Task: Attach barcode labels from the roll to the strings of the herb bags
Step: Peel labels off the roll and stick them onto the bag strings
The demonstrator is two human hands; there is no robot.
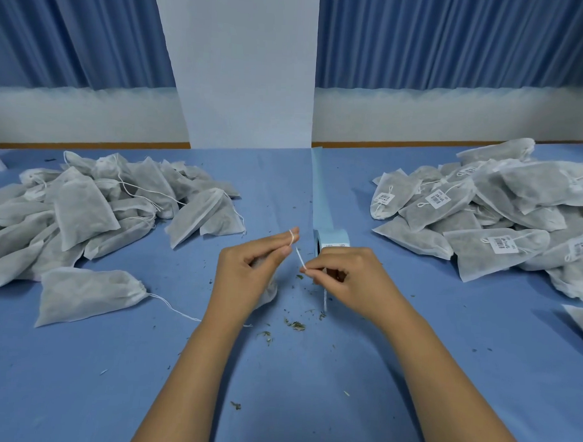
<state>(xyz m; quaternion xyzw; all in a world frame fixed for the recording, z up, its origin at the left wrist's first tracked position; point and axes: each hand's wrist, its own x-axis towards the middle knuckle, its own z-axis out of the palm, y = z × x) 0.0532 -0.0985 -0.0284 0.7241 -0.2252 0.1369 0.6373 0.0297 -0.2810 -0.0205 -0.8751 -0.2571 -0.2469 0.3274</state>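
Taut string (299,254) slants just left of label roll (332,238); left hand (248,272) grips its loop, nearer right hand (344,275) pinches its end.

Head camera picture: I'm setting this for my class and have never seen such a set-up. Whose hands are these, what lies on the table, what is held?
No machine: a person wears the camera on the head, so you look down at their own hands. On the blue table lie unlabelled herb bags at left, labelled bags at right, and the label roll between. The left hand holds a bag, its string looped over a fingertip; the fingers of the right hand pinch that string taut. Herb crumbs lie scattered.
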